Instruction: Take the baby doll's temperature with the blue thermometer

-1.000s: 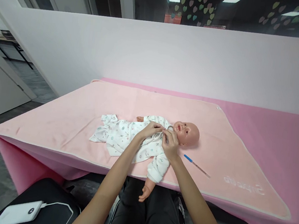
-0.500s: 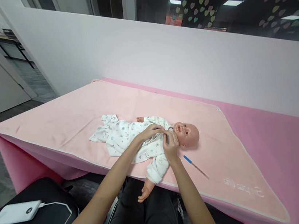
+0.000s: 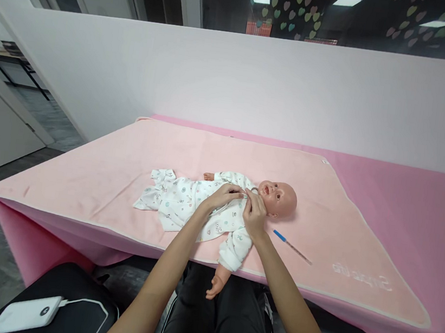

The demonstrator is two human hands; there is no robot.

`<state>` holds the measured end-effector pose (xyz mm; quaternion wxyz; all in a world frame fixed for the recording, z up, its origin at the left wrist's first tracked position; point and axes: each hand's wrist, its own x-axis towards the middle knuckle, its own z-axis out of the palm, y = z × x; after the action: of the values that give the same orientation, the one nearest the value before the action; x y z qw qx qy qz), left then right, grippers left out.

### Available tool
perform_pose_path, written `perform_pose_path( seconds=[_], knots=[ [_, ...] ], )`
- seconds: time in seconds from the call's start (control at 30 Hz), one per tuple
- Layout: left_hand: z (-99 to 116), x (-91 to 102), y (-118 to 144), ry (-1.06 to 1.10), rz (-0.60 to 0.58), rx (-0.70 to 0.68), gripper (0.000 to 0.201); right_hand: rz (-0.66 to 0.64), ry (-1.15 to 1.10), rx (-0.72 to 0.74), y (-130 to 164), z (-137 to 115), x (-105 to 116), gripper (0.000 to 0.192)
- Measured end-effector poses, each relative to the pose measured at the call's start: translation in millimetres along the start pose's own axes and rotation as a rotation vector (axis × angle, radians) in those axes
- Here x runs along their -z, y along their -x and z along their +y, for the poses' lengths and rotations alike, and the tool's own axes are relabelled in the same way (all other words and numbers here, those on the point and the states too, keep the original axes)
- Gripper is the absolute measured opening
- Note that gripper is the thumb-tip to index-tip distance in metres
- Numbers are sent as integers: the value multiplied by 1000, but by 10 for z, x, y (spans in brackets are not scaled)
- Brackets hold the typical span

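Note:
A baby doll (image 3: 278, 198) lies on its back on a light pink blanket (image 3: 123, 175), head to the right. It wears a white printed baby garment (image 3: 177, 202). My left hand (image 3: 222, 195) and my right hand (image 3: 254, 213) meet at the doll's chest just below the chin, both pinching the garment's front edges near the collar. One doll arm hangs over the table's front edge, its bare hand (image 3: 215, 287) showing.
A thin thermometer with a blue tip (image 3: 292, 246) lies on the blanket right of the doll. The table has a pink cover (image 3: 414, 202) and a white wall behind. A white power bank (image 3: 26, 314) with a cable rests on a black bag at lower left.
My hands have stayed at the doll's collar, with only small finger movements drawing the garment's front edges together. The doll has not moved.

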<state>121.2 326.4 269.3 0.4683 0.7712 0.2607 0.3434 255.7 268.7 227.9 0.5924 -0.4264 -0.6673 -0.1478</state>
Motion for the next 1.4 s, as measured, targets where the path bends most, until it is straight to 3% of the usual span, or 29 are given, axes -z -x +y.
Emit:
perform_pose_path(
  seconds=[0.37, 0.63, 1.03, 1.4],
  knots=[
    [48, -5, 5, 25, 106, -22, 13, 89, 85, 34, 5, 2, -31, 22],
    [33, 13, -7, 76, 132, -70, 9, -17, 112, 67, -5, -11, 7, 20],
    [52, 10, 80, 53, 55, -54, 24, 31, 21, 4, -6, -16, -3, 17],
    [126, -68, 248, -39, 156, -84, 28, 60, -28, -55, -2, -50, 2, 18]
  ],
)
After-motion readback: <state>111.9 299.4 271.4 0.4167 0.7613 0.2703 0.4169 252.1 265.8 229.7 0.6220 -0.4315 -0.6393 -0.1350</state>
